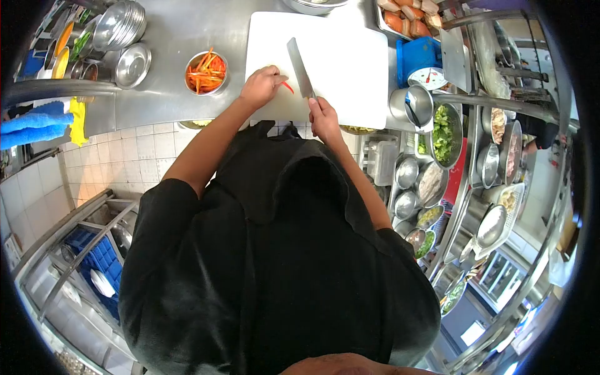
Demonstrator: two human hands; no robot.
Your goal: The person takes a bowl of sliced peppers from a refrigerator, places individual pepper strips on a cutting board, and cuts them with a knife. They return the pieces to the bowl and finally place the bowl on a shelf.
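My right hand [323, 117] is wrapped round the handle of a kitchen knife [299, 67]. Its broad blade points away from me over the white cutting board [359, 69]. Near the board's left edge, my left hand [262, 86] is closed, with its fingertips at one end of a thin red pepper strip [288, 87]. The strip lies a little left of the blade and apart from it. Left of the board, a round metal container [187, 80] holds many red and orange pepper strips [207, 72].
Stacked metal bowls [120, 25] and a single bowl [132, 65] stand at left on the steel counter [165, 31]. Right of the board are a metal pot [400, 106], a blue scale [415, 59] and a pan of chopped greens [442, 134]. A metal bowl [315, 6] sits beyond the board.
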